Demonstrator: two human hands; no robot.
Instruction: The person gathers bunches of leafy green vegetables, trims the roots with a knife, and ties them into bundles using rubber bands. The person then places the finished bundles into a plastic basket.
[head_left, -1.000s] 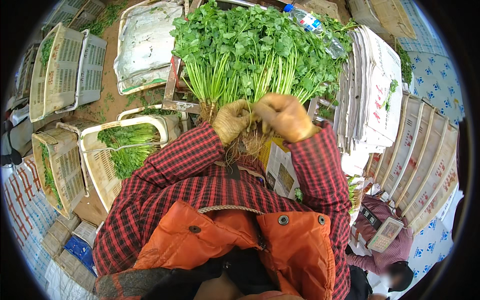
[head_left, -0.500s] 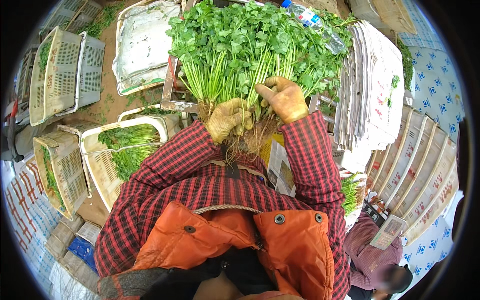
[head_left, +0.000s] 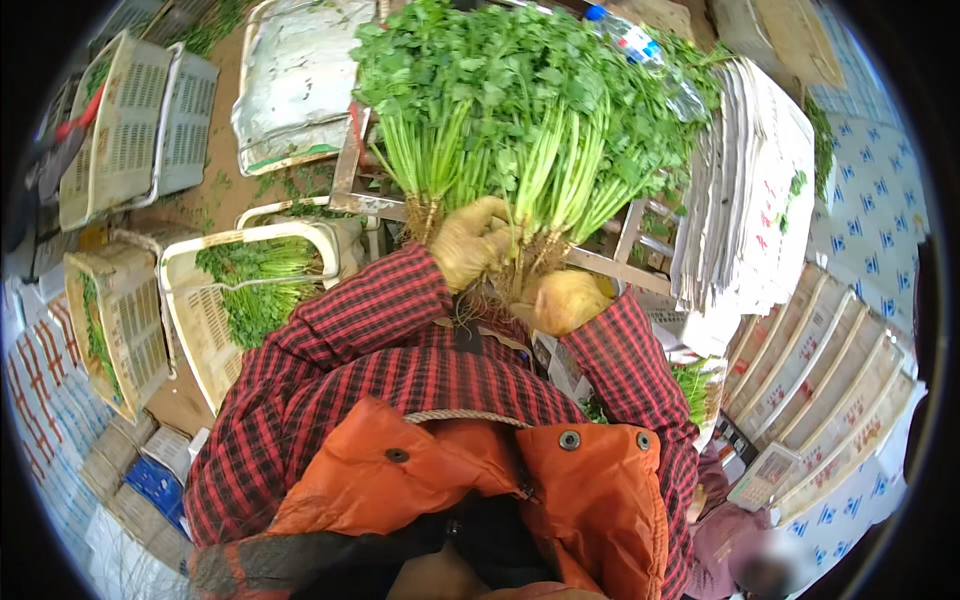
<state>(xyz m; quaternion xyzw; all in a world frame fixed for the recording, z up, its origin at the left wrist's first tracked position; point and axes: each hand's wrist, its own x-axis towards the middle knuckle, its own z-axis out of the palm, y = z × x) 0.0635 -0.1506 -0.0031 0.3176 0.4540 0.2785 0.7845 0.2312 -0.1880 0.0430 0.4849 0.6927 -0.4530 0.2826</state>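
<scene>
A thick pile of coriander (head_left: 540,140) lies before me, leaves away and brown roots toward me. My left hand (head_left: 470,245), in a yellowed glove, is closed around thin stems just above their roots, between two clumps. Nearer to me and to the right, my right hand (head_left: 567,302), also gloved, is closed beside the hanging roots (head_left: 540,255). Its fingertips point left, and what they pinch, if anything, is hidden. The pile rests on a metal frame (head_left: 620,268).
Right of the pile stands a stack of paper sheets (head_left: 745,190). A plastic bottle (head_left: 640,50) lies on the leaves. At left are crates, one holding greens (head_left: 265,285). Stacked crates (head_left: 820,390) and another person (head_left: 730,540) are at lower right.
My right hand has come down from the stems toward me, beside the roots, and its fingers are closed. My left hand stays at the stem bases, slightly further right in view.
</scene>
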